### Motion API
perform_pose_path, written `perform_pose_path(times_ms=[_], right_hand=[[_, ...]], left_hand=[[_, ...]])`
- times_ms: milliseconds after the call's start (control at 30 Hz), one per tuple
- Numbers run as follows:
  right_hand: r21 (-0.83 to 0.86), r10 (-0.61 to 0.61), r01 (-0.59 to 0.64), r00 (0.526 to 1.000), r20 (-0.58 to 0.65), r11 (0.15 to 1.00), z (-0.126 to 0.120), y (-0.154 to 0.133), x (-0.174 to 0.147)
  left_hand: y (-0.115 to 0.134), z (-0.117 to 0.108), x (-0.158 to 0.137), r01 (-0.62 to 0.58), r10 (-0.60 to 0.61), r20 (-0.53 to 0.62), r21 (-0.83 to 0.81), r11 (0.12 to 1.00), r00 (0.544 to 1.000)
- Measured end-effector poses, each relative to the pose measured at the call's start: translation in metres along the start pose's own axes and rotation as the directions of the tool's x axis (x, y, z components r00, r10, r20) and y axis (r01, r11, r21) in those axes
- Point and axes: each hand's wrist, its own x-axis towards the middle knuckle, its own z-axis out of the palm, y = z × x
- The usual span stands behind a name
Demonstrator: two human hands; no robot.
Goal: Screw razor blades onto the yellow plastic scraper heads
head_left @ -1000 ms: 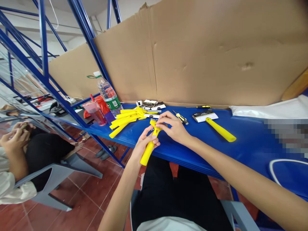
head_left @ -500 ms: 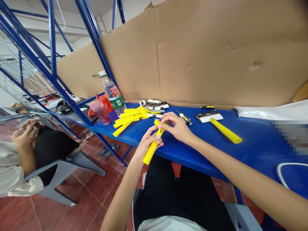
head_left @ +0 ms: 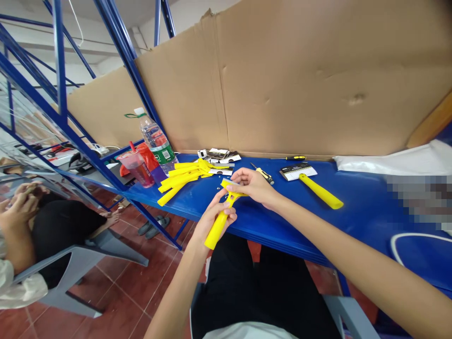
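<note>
My left hand (head_left: 216, 217) is wrapped round the handle of a yellow scraper (head_left: 216, 231), tilted over the front edge of the table. With thumb and fingers, my right hand (head_left: 251, 186) grips the scraper's wide T-shaped head, where a thin greyish edge shows; the fingers hide part of it. Several more yellow scrapers (head_left: 180, 178) lie in a pile on the left. To the right rests another yellow scraper (head_left: 323, 192), its head covered by a black-and-white card (head_left: 298, 172). A yellow-and-black screwdriver (head_left: 264, 176) lies just beyond my right hand.
On the blue table (head_left: 282, 221) stand a large water bottle (head_left: 157, 141) and a red drink cup (head_left: 138, 167). Another screwdriver (head_left: 295, 157) and several cards (head_left: 218, 154) lie near the cardboard wall (head_left: 282, 84). A seated person (head_left: 21, 216) is at the left.
The view has shifted slightly to the right. The scraper's head is turned a little so more of its flat face and edge shows; both hands keep hold of it.
</note>
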Motion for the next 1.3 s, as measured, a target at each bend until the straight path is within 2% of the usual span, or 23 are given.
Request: perform_pose_path(times_ms=[200,300,367,400,467,533,600,733,867,1000,1133,1300], right_hand=[[-0.085,-0.011,0.014,1.0,0.029,0.996,-0.007,0.003,0.005],[-0.189,-0.094,0.091,0.996,-0.005,0.978,-0.018,0.001,0.01],[-0.325,-0.186,0.153,0.98,-0.073,0.933,-0.033,0.0,0.015],[-0.423,-0.236,0.174,0.967,-0.099,0.889,-0.043,-0.001,0.016],[-0.668,-0.333,0.199,0.94,-0.078,0.717,-0.061,0.002,0.017],[-0.807,-0.335,0.259,0.939,0.082,0.53,-0.072,0.008,0.016],[-0.829,-0.285,0.326,0.935,0.211,0.455,-0.072,0.017,0.013],[-0.778,-0.248,0.409,0.912,0.327,0.476,-0.048,0.036,0.011],[-0.766,-0.245,0.436,0.9,0.362,0.472,-0.032,0.044,0.012],[-0.774,-0.225,0.404,0.915,0.335,0.488,-0.036,0.048,0.014],[-0.82,-0.21,0.36,0.932,0.295,0.445,-0.042,0.049,0.016],[-0.843,-0.193,0.322,0.945,0.262,0.43,-0.042,0.048,0.016]], left_hand=[[-0.011,0.006,0.004,-0.033,0.03,-0.028,-0.145,0.989,0.999],[-0.01,0.008,0.003,-0.064,0.053,-0.059,-0.196,0.978,0.997],[-0.006,0.01,0.002,-0.113,0.095,-0.088,-0.232,0.966,0.992],[-0.003,0.011,0.001,-0.147,0.126,-0.098,-0.248,0.957,0.987],[0.003,0.01,-0.001,-0.221,0.199,-0.106,-0.275,0.936,0.974],[0.009,0.008,-0.003,-0.275,0.257,-0.101,-0.296,0.915,0.961],[0.014,0.006,-0.004,-0.299,0.285,-0.092,-0.32,0.899,0.954],[0.021,0.001,-0.005,-0.307,0.302,-0.071,-0.365,0.879,0.951],[0.019,-0.002,-0.003,-0.313,0.302,-0.087,-0.343,0.886,0.949],[0.013,-0.006,-0.001,-0.296,0.288,-0.072,-0.312,0.903,0.955],[0.007,-0.009,-0.001,-0.273,0.278,-0.016,-0.252,0.928,0.96],[0.005,-0.007,-0.001,-0.256,0.256,-0.029,-0.21,0.944,0.966]])
